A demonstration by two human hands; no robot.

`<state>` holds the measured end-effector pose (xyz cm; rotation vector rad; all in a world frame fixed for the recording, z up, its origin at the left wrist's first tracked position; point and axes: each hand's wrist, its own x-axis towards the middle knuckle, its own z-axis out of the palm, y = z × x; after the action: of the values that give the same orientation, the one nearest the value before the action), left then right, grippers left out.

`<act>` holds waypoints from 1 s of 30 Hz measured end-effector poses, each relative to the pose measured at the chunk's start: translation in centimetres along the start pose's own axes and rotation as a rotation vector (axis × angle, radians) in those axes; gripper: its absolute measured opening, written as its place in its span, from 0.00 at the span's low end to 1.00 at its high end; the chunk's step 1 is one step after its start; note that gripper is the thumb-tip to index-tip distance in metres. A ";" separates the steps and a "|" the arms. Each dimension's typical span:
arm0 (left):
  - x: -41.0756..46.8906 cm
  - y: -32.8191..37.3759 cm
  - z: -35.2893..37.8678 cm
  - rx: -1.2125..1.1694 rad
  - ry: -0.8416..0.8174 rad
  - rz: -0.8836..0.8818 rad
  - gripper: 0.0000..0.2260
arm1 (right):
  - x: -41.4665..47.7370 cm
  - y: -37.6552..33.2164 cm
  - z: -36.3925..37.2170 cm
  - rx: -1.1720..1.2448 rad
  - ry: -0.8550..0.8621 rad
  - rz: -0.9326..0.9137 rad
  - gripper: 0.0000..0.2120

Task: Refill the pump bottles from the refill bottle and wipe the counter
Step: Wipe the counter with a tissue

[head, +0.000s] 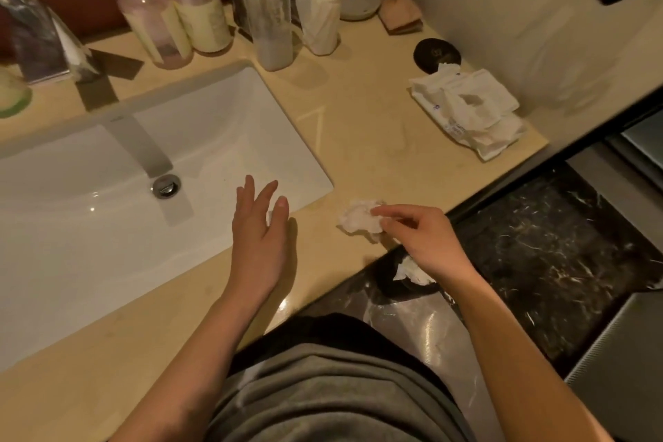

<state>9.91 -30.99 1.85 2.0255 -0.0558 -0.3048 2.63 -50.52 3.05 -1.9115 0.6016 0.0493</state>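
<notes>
Two pump bottles stand at the back of the beige counter [358,140]: a pinkish one [154,21] and a yellowish one [202,11]. A tall clear refill bottle [265,7] with a white cap stands to their right. My right hand [419,237] pinches a crumpled white tissue [358,219] on the counter near its front edge. My left hand [260,226] hovers with fingers spread over the right front corner of the white sink [89,226], holding nothing.
A pack of wipes [470,111] lies at the counter's right end, beside a black round lid [437,52]. A white cup with tissue [321,18] stands by the refill bottle. The faucet [141,143] reaches over the sink. A bin with tissue [409,276] sits on the dark floor.
</notes>
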 end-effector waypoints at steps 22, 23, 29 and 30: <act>2.6 0.6 1.2 0.018 0.019 -0.021 0.15 | 6.7 5.8 -3.3 -0.595 0.540 -0.277 0.04; 2.7 0.8 1.3 0.022 0.026 -0.020 0.15 | 7.2 5.9 -4.8 -0.584 0.567 -0.230 0.04; 3.2 2.2 3.5 0.028 0.074 -0.038 0.15 | 9.2 5.5 -5.5 -0.501 0.534 -0.189 0.05; 3.1 2.4 4.1 0.035 0.071 -0.037 0.15 | 9.1 5.3 -4.5 -0.477 0.486 -0.245 0.05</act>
<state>12.19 -36.17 1.66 2.0726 0.0209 -0.2565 7.19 -59.45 -2.34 -2.4741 0.7137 -0.4810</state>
